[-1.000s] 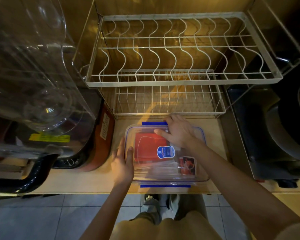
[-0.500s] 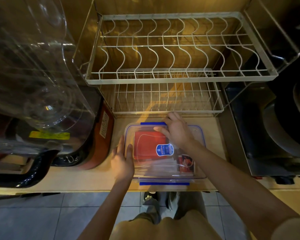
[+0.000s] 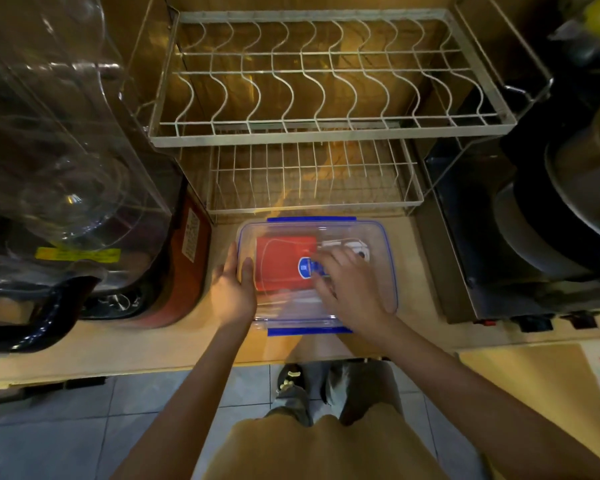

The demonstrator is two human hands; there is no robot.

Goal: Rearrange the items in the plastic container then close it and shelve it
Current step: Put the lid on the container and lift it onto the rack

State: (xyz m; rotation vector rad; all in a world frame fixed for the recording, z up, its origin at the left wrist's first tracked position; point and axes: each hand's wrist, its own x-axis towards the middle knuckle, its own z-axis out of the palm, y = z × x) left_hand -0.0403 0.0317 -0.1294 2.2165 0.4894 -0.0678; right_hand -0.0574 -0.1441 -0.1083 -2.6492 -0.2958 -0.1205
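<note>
A clear plastic container [image 3: 381, 251] with a blue-edged lid and blue clips at its far and near sides stands on the wooden counter below the dish rack. Through the lid I see a red packet [image 3: 281, 254] and a white item [image 3: 347, 244] at the back right. A round blue sticker [image 3: 305, 267] sits on the lid. My left hand [image 3: 231, 289] lies against the container's left side, thumb on the lid's edge. My right hand [image 3: 352, 289] rests on top of the lid near its middle, fingers spread and blurred.
A two-tier wire dish rack [image 3: 326, 133] stands right behind the container. A clear plastic appliance [image 3: 59, 161] and a red-brown pot [image 3: 184, 271] crowd the left. Dark pans [image 3: 568, 220] and a metal stove [image 3: 465, 271] fill the right. The counter's front edge [image 3: 187, 368] runs below my wrists.
My right hand has slid from the lid's far edge back toward its middle and near side. The left hand stays on the container's left side.
</note>
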